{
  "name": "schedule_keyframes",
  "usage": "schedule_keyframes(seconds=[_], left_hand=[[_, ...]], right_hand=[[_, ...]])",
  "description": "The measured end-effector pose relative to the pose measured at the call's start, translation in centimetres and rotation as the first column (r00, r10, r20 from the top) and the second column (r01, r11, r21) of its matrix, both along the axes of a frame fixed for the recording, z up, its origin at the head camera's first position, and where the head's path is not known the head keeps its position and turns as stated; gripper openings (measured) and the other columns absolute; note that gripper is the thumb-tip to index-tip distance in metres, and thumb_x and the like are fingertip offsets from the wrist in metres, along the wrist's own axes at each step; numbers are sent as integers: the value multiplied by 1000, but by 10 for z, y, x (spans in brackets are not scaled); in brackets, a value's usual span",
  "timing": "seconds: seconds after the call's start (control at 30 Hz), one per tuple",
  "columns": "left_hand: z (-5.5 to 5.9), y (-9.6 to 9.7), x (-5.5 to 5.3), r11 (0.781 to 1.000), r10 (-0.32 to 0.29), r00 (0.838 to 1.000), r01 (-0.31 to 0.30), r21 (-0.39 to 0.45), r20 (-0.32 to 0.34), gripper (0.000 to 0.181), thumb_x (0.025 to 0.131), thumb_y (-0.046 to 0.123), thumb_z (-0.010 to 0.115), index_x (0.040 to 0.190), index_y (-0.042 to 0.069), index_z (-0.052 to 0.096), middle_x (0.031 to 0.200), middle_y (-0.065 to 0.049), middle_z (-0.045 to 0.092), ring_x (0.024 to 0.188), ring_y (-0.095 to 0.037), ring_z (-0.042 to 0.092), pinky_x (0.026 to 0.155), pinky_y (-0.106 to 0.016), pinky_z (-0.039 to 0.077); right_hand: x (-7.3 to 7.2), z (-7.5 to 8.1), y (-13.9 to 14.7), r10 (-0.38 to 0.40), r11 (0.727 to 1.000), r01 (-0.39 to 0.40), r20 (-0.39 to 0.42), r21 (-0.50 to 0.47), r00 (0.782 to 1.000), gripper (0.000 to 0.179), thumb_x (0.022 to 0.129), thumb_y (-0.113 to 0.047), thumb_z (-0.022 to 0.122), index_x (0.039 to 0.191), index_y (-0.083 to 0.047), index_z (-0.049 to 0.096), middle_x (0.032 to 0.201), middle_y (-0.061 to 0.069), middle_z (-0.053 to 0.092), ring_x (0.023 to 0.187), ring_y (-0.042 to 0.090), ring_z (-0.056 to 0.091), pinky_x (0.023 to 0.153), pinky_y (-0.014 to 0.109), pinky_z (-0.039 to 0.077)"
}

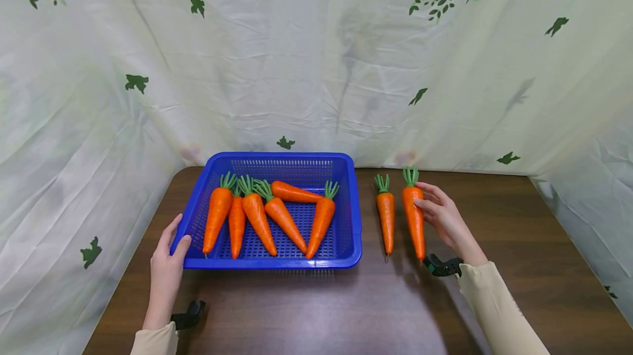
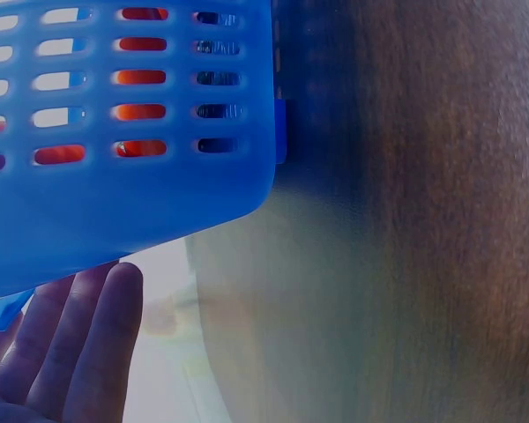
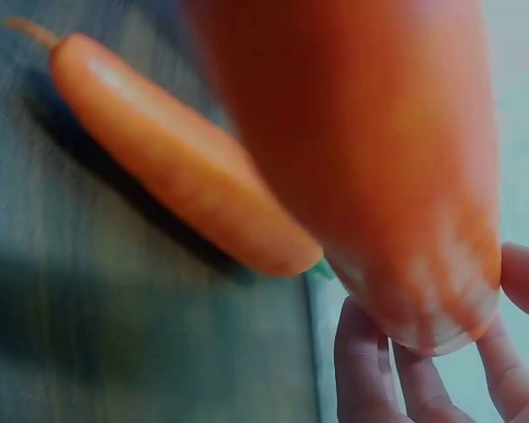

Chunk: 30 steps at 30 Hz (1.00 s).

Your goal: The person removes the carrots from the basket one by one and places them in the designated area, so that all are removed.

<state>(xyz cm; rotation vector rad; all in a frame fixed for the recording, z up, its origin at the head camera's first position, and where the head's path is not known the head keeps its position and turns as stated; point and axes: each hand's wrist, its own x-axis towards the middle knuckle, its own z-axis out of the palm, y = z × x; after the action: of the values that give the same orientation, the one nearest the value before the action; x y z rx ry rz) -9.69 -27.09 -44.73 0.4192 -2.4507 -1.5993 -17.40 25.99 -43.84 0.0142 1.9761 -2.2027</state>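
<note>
Left hand [image 1: 167, 261] of the person grips the rim at the left side of a blue basket [image 1: 272, 263], thumb near the front corner and fingers along the outside; the left wrist view shows those fingers reaching under the rim. Each wrist carries a dark band [image 1: 188, 316] just beyond the end of a pale cream sleeve [image 1: 499, 305]. Over to the right, the right hand [image 1: 440, 215] pinches a carrot [image 1: 412, 217] between thumb and fingers near its thick upper end, leafy top pointing away from the person and tip toward the near side; it appears to be held off the brown wood table [image 1: 306, 311]. Between it and the basket, touching neither, lies a second, slimmer carrot [image 1: 386, 220], pointed the same way. Inside the basket are six carrots: five [image 1: 217, 217] in a row with their green tops toward the back, and one [image 1: 296, 192] lying crosswise behind them. Beyond the table's far edge hangs a pale cloth [image 1: 296, 58] printed with green leaves, wrinkled in places.
</note>
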Motion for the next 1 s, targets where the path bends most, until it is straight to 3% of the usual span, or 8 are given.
schedule_keyframes(seconds=[0.33,0.57,0.8,1.0], left_hand=[[1,1,0,1000,-4,1000,4,2,-3,54,102,31,43,152,21,27,154,-13,27,136,-38,29,106,-60,25],[0,0,0,1000,-2,1000,2,0,-1,54,101,31,43,152,21,28,153,-14,28,135,-39,30,105,-60,26],[0,0,0,1000,1,1000,-1,-4,5,54,102,31,43,152,22,27,152,-14,30,133,-38,33,105,-59,28],[0,0,-1,1000,3,1000,-3,-1,0,54,101,31,43,152,21,28,153,-13,28,135,-38,30,105,-59,27]], right_hand=[[-4,-22,7,-21,998,20,3,61,1000,52,97,-9,54,143,3,32,117,2,51,94,12,57,79,26,50],[-9,-34,8,-48,992,47,4,120,999,53,97,-10,55,142,4,32,124,9,47,95,9,56,79,25,49],[-12,-40,4,-54,984,53,-3,170,999,50,98,-8,53,142,4,33,139,24,38,96,7,55,80,25,49],[-13,-41,2,-57,978,55,5,201,998,50,98,-7,52,143,3,34,142,25,36,95,6,55,82,24,49]])
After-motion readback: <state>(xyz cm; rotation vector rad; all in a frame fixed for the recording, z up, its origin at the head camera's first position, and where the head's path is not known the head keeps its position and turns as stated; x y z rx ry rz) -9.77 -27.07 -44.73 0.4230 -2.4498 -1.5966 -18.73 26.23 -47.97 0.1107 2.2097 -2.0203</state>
